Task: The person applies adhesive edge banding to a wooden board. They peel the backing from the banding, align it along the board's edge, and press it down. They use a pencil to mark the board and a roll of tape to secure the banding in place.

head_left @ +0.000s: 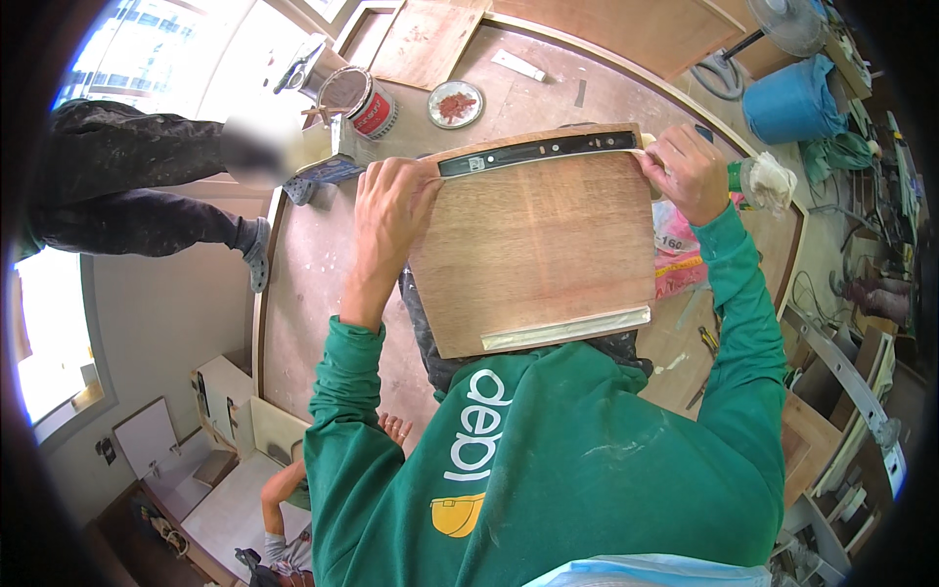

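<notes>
Spanning both grips, the wooden panel (543,245) is clenched by left hand (391,201) and right hand (685,171) at its far corners.

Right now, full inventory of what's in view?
panel: 1, brown wood, held up at centre, pale tape strip along its near edge
rail: 1, black, along the panel's far edge
tin: 1, red and white, open, on the floor beyond the panel
lid: 1, round, red residue inside, right of the tin
bucket: 1, blue, top right
fan: 1, white, top right above the bucket
boards: several, brown, lying at the top
other person: 1, dark clothes, standing at left
left hand: 1, grips the panel's far left corner
right hand: 1, grips the panel's far right corner
sleeves: 2, green
</notes>
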A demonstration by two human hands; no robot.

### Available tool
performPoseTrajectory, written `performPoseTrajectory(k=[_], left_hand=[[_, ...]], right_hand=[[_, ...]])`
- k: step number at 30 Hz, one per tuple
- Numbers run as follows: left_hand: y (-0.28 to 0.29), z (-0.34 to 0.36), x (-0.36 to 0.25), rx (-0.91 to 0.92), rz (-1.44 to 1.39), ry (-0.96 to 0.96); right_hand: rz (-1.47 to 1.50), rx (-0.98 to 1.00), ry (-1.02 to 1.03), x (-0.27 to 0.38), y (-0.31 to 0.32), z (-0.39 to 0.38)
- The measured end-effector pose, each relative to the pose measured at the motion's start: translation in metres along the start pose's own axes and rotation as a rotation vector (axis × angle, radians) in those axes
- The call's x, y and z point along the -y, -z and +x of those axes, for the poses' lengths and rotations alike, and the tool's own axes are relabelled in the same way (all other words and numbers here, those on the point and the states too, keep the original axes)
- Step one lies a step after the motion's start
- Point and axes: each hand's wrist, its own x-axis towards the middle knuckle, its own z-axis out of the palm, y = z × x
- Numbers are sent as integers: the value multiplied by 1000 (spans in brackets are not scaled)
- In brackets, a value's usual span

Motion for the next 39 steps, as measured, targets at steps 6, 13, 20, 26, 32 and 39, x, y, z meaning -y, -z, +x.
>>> performPoseTrajectory(k=[6, 13, 20, 26, 32, 39], left_hand=[[-9, -18, -8, -74, 17, 267], [-21, -24, -33, -160, -8, 421], [-29, -25, -41, -216, -116, 520], [-32, -24, -44, -209, -203, 575], [-32, -25, -42, -193, -216, 566], [-34, -29, -38, -188, -200, 486]], right_hand=[[9, -1, -4, 1, 2, 0], [15, 3, -4, 2, 2, 0], [13, -2, -9, 1, 0, -2], [8, -20, -10, 2, 0, -1], [9, -20, -16, 1, -2, -2], [15, -16, -18, 1, -1, -2]])
